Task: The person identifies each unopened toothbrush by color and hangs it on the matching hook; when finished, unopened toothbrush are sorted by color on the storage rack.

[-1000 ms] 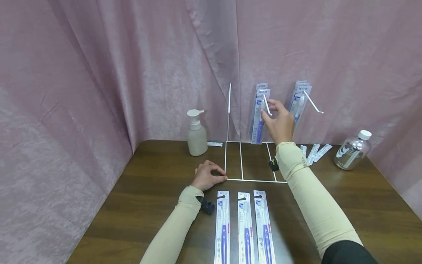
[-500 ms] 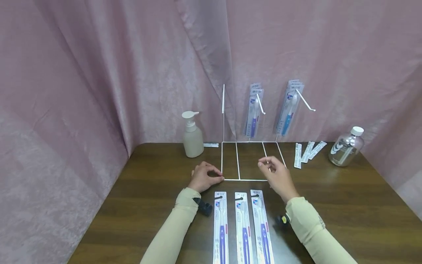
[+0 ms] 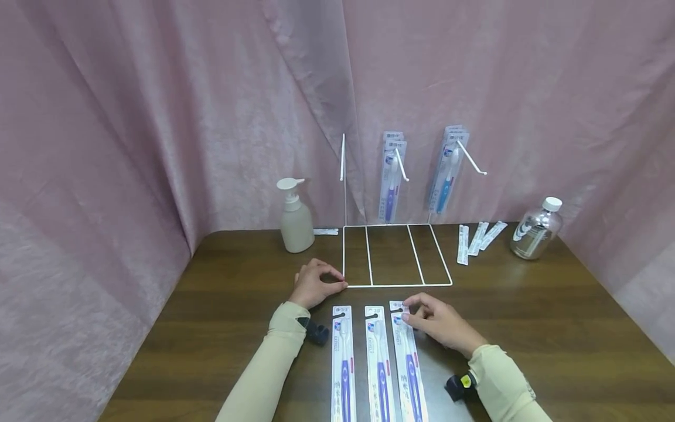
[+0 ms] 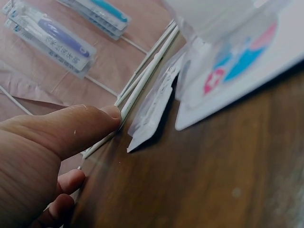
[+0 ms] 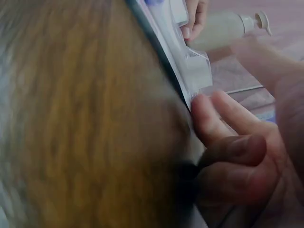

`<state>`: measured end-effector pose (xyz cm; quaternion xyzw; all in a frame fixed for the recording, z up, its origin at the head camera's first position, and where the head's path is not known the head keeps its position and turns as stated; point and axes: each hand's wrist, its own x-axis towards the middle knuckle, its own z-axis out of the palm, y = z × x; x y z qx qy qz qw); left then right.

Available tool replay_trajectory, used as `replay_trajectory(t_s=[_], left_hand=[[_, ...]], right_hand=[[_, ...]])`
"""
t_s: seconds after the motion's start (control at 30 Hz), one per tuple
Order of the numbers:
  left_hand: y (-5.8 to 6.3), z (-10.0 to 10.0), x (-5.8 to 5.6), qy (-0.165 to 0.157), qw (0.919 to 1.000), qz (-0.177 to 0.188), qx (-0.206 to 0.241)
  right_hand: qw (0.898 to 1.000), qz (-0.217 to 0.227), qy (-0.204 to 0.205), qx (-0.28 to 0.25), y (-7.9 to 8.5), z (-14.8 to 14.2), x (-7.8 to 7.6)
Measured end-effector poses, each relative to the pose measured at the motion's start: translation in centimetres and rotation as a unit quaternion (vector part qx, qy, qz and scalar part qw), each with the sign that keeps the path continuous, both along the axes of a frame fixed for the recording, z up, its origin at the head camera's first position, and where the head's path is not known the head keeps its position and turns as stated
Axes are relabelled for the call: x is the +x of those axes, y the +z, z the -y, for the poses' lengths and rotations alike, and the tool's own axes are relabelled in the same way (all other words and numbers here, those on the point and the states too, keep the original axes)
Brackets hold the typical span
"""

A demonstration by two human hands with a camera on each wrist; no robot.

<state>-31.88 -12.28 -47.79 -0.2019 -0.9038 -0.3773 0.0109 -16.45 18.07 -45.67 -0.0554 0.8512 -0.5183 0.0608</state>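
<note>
Three packaged toothbrushes with purple handles lie on the wooden table: a left pack point(image 3: 344, 363), a middle pack point(image 3: 379, 363) and a right pack point(image 3: 409, 369). My right hand point(image 3: 440, 322) is at the top of the right pack; its fingertips touch the pack's edge point(image 5: 178, 57) in the right wrist view, while the thumb stands apart, blurred. My left hand point(image 3: 316, 284) pinches the front left corner of a white wire display rack point(image 3: 398, 286), its thumb point(image 4: 90, 124) on the wire. Packaged toothbrushes hang on the rack's middle hook point(image 3: 402, 165) and right hook point(image 3: 471, 158); its left hook point(image 3: 343, 158) is bare.
A pump bottle point(image 3: 296, 223) stands left of the rack. Several small white packets point(image 3: 477, 238) lie to its right, beside a clear bottle with a white cap point(image 3: 537, 230). Another packet point(image 3: 326, 231) is near the pump bottle. A pink curtain point(image 3: 237, 117) hangs behind.
My right hand has come away from the toothbrush pack on the middle hook, down and toward me to the right pack on the table. The left hand stays at the rack's corner.
</note>
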Motion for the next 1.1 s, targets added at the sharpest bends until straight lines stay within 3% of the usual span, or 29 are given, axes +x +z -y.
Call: replay_trajectory(t_s=[0.13, 0.27, 0.7, 0.83, 0.97, 1.03, 1.1], left_hand=[[0.1, 0.0, 0.1, 0.000, 1.0000, 0.000, -0.001], [0.4, 0.1, 0.0, -0.001, 1.0000, -0.001, -0.001], [0.2, 0.1, 0.1, 0.001, 1.0000, 0.004, 0.004], [0.1, -0.1, 0.0, -0.005, 1.0000, -0.002, 0.006], [0.1, -0.1, 0.0, -0.010, 0.9999, 0.000, 0.007], [0.1, 0.0, 0.0, -0.007, 1.0000, 0.002, 0.006], [0.1, 0.1, 0.0, -0.004, 1.0000, 0.003, 0.006]], right_hand=[[0.995, -0.052, 0.059, 0.057, 0.0, -0.2, 0.1], [0.993, -0.069, 0.066, 0.068, 0.0, 0.0, 0.0], [0.994, -0.077, 0.007, 0.079, 0.7, 1.1, 0.1], [0.988, -0.118, -0.022, 0.095, 2.0, 1.1, -0.2], [0.969, -0.214, -0.074, 0.099, 4.6, 1.2, -0.7], [0.949, -0.285, -0.097, 0.099, 6.3, 1.2, -1.1], [0.921, -0.355, -0.121, 0.101, 8.1, 1.3, -1.7]])
